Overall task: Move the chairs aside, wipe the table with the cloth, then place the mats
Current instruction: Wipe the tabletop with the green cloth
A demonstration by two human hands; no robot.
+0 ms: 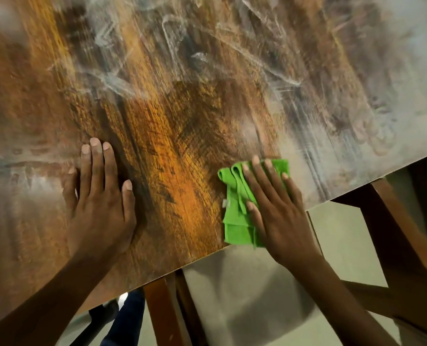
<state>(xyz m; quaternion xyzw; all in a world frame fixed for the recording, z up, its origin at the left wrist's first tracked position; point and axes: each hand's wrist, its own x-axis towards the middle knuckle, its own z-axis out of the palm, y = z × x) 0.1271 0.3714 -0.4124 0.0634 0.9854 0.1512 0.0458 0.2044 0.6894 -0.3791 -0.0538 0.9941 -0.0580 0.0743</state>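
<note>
Two hands flat on a streaky wooden tabletop point(182, 116), one on a green cloth.

The right hand point(279, 211) presses the folded cloth point(235, 221) with straight fingers near the tabletop's near edge; the left hand point(100, 196) rests flat and bare beside it. Wooden legs point(402, 245) and pale floor point(245, 295) show below the edge.
</note>
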